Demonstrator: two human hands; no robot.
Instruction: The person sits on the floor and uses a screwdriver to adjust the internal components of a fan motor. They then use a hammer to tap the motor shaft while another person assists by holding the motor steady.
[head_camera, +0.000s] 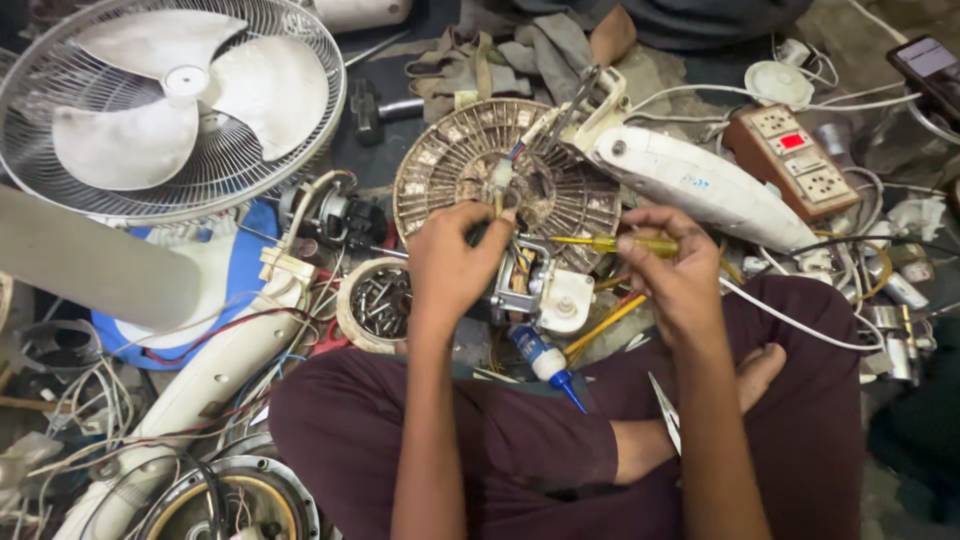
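My left hand (452, 262) grips a small fan motor (538, 290) with a white gear housing, held above my crossed legs. My right hand (672, 268) holds a yellow-handled screwdriver (612, 243) level, its tip pointing left into the top of the motor. Coloured wires run up from the motor. Just behind it lies a round brown grille (465, 160), dusty and ribbed. A blue-capped bottle (547, 362) lies below the motor, near a yellow rod.
A white table fan with wire guard (165, 100) stands far left. A round tin of screws (378, 303) sits left of my hand. A white fan neck (700, 185), a brown socket box (795, 155), a phone (930, 65), pliers (665, 412) and tangled wires crowd the floor.
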